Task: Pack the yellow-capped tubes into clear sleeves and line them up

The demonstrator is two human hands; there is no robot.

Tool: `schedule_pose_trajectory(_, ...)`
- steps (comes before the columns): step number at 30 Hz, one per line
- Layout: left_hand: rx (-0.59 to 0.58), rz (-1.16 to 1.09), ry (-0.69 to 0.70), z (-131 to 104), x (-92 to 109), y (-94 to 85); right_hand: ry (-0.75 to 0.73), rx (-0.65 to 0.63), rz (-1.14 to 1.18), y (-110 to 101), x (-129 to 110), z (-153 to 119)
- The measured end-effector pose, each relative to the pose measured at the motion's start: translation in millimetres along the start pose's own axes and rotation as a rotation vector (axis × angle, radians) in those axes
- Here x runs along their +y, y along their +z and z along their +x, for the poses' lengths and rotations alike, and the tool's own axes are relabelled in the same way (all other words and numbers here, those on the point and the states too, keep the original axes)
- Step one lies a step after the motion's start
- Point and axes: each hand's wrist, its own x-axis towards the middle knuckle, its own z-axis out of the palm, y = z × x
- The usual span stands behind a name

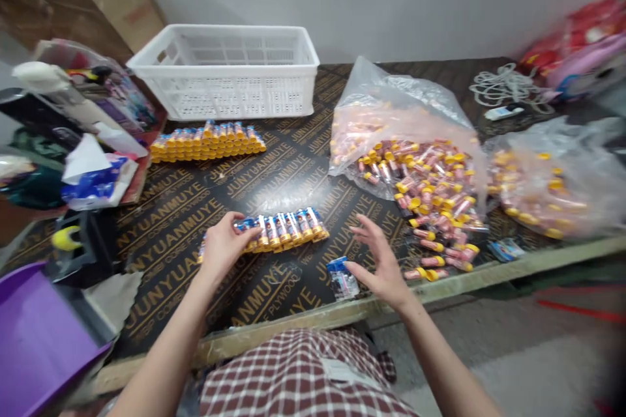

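Observation:
My left hand point(225, 242) rests over the left part of a row of small blue-wrapped tubes with yellow caps point(286, 229), its thumb and fingers curved around some of them. To the right, my right hand point(379, 264) is open, fingers spread, with its thumb beside a small stack of blue printed labels point(343, 279) near the table's front edge. An open clear plastic bag point(408, 120) spills many pink tubes with yellow caps point(440, 192) on the right. Behind the row, stacked blue-and-yellow tubes point(208, 143) lie on the table.
A white plastic basket point(244, 88) stands at the back. Another bag of tubes point(548, 189), a coiled white cord point(506, 86) and a blue packet point(506, 249) are at the right. A purple dustpan-like object point(44, 339) and assorted boxes point(122, 13) occupy the left.

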Motion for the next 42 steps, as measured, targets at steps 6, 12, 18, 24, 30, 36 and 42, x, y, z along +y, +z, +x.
schedule_pose_trajectory(6, 0.183, 0.018, 0.119, -22.3, 22.0, 12.2, 0.139, 0.115, -0.678, -38.7, 39.2, 9.0)
schedule_pose_trajectory(12, -0.444, -0.249, 0.434, -71.0, 54.7, 77.9, 0.335, 0.101, -1.028, -97.9, 87.2, 18.5)
schedule_pose_trajectory(18, -0.472, -0.036, 0.422, -75.2, 67.1, 125.8, 0.343, 0.018, -1.000, -104.8, 92.8, 21.6)
schedule_pose_trajectory(24, -0.456, -0.036, 0.390, -70.8, 68.1, 130.0, 0.304, 0.089, -0.734, -95.2, 82.7, 18.7)
schedule_pose_trajectory(30, -0.459, -0.031, 0.402, -73.8, 64.1, 129.9, 0.326, 0.147, -0.294, -61.9, 59.9, 8.3)
schedule_pose_trajectory(36, -0.389, -0.100, 0.474, -79.7, 67.0, 119.9, 0.385, 0.174, 0.216, -36.1, 38.5, 7.3)
schedule_pose_trajectory(42, -0.466, -0.727, 0.111, -78.3, 72.5, 99.0, 0.550, 0.173, 0.605, -20.5, 13.5, 5.6)
